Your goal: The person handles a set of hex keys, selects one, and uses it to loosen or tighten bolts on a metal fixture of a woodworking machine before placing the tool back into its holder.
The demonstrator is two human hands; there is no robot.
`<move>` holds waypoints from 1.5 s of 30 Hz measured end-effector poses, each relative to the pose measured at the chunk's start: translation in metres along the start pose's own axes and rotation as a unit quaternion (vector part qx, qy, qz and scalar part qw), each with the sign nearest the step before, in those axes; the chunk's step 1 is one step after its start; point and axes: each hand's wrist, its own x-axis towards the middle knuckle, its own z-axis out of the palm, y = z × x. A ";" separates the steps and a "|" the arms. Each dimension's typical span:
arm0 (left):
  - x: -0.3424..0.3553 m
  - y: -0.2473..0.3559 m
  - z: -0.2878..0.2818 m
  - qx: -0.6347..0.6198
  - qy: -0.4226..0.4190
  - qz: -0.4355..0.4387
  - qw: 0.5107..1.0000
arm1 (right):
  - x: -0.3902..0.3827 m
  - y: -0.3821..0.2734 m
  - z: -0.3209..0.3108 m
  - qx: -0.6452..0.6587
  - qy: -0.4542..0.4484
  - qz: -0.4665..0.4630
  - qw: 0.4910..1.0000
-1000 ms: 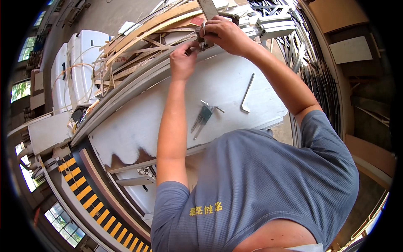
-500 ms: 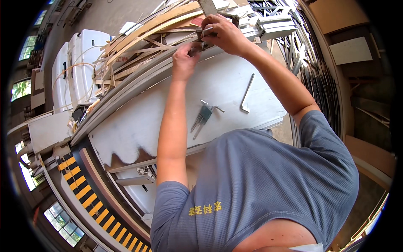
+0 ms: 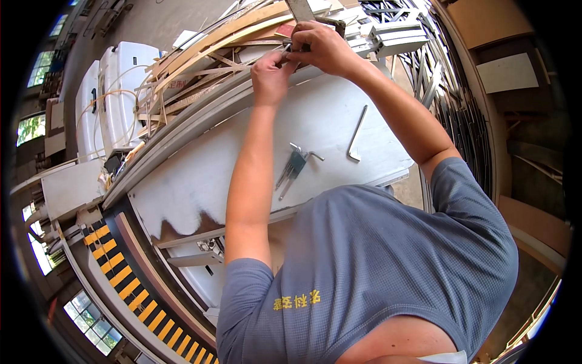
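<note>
Both my arms reach to the far edge of a pale metal table (image 3: 242, 164). My left hand (image 3: 271, 76) has its fingers pinched at the metal rail (image 3: 200, 118) along that edge. Touching it from the right is my right hand (image 3: 324, 50), its fingers curled inward at the same spot. Whatever small part lies between the fingertips is hidden. Just beyond the right hand stands a grey metal bracket (image 3: 299, 10). On the table lie a hex key set (image 3: 294, 165) in a dark green holder and one long L-shaped hex key (image 3: 358, 133).
Wooden strips (image 3: 212, 45) are heaped behind the rail. Dark and silver metal profiles (image 3: 436, 79) fill the far right. White cabinets (image 3: 124, 91) stand at the left, above a black-and-yellow striped edge (image 3: 130, 288). Brown boards (image 3: 488, 24) lean at the right.
My left hand has shifted slightly up and right, so its fingertips now meet those of my right hand. The right hand has lowered its fingers a little. The tools lie unmoved.
</note>
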 end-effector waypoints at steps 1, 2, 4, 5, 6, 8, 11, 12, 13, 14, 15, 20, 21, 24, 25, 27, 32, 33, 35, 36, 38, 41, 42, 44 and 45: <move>0.003 0.006 0.000 -0.002 -0.004 0.001 1.000 | 0.001 0.001 -0.005 -0.022 -0.010 0.002 1.000; 0.006 0.011 -0.001 0.011 -0.030 0.010 0.999 | 0.001 0.001 -0.010 -0.025 -0.009 0.005 1.000; 0.010 0.016 -0.006 0.026 -0.056 0.018 0.998 | 0.003 -0.005 -0.018 0.040 -0.035 0.013 0.999; 0.012 0.016 -0.011 0.044 -0.078 0.041 0.995 | 0.006 -0.013 -0.023 0.045 -0.036 0.007 0.998; 0.013 0.016 -0.014 0.062 -0.100 0.065 0.991 | 0.008 -0.013 -0.024 0.046 -0.036 0.007 0.998; 0.014 0.018 -0.011 0.068 -0.107 0.075 0.989 | 0.013 -0.008 -0.027 -0.031 -0.020 -0.020 0.999; 0.011 0.009 -0.013 0.002 -0.092 0.011 0.996 | 0.025 -0.016 -0.027 -0.028 -0.036 -0.012 0.999; 0.009 0.003 -0.015 -0.071 -0.071 -0.062 0.993 | 0.028 -0.019 -0.028 -0.017 -0.067 0.030 0.997; 0.006 -0.007 -0.018 -0.071 -0.070 -0.061 0.993 | 0.029 -0.021 -0.029 -0.016 -0.067 0.028 0.997; 0.004 -0.016 -0.022 -0.030 -0.066 -0.038 0.997 | 0.030 -0.024 -0.029 0.022 -0.067 0.058 0.996; 0.001 -0.025 -0.025 0.011 -0.061 -0.016 0.998 | 0.032 -0.025 -0.030 0.061 -0.067 0.087 0.992; -0.011 -0.013 -0.003 0.139 -0.012 0.082 0.987 | 0.024 -0.009 -0.038 0.119 -0.095 0.114 0.982; -0.013 -0.013 -0.001 0.151 0.003 0.087 0.985 | 0.022 -0.008 -0.039 0.090 -0.087 0.107 0.986; -0.016 -0.015 0.004 0.162 0.036 0.089 0.982 | 0.023 -0.015 -0.039 -0.004 -0.079 0.093 0.993; -0.018 -0.013 0.006 0.160 0.050 0.089 0.982 | 0.022 -0.020 -0.039 -0.066 -0.065 0.071 0.993; -0.019 -0.010 0.006 0.163 0.046 0.093 0.981 | 0.021 -0.021 -0.039 -0.135 -0.056 0.057 0.988; -0.022 -0.008 0.008 0.191 0.063 0.115 0.973 | 0.021 -0.029 -0.038 -0.101 -0.071 0.068 0.990; -0.023 -0.009 0.008 0.201 0.067 0.120 0.970 | 0.020 -0.031 -0.037 -0.070 -0.065 0.063 0.993; -0.022 -0.009 0.011 0.205 0.069 0.120 0.969 | 0.020 -0.026 -0.039 -0.027 -0.102 0.061 0.993; -0.022 -0.009 0.012 0.218 0.073 0.122 0.966 | 0.019 -0.022 -0.042 -0.028 -0.107 0.063 0.992; -0.023 -0.008 0.013 0.231 0.077 0.122 0.962 | 0.018 -0.018 -0.048 0.085 -0.164 0.086 0.979; -0.022 -0.008 0.015 0.238 0.073 0.112 0.962 | 0.018 -0.009 -0.059 0.220 -0.230 0.130 0.939; -0.022 -0.008 0.015 0.242 0.075 0.110 0.961 | 0.018 -0.006 -0.061 0.280 -0.245 0.134 0.919; -0.022 -0.008 0.015 0.247 0.076 0.107 0.960 | 0.023 -0.005 -0.064 0.278 -0.261 0.124 0.916; -0.022 -0.009 0.014 0.247 0.077 0.104 0.960 | 0.026 -0.008 -0.069 0.272 -0.281 0.160 0.906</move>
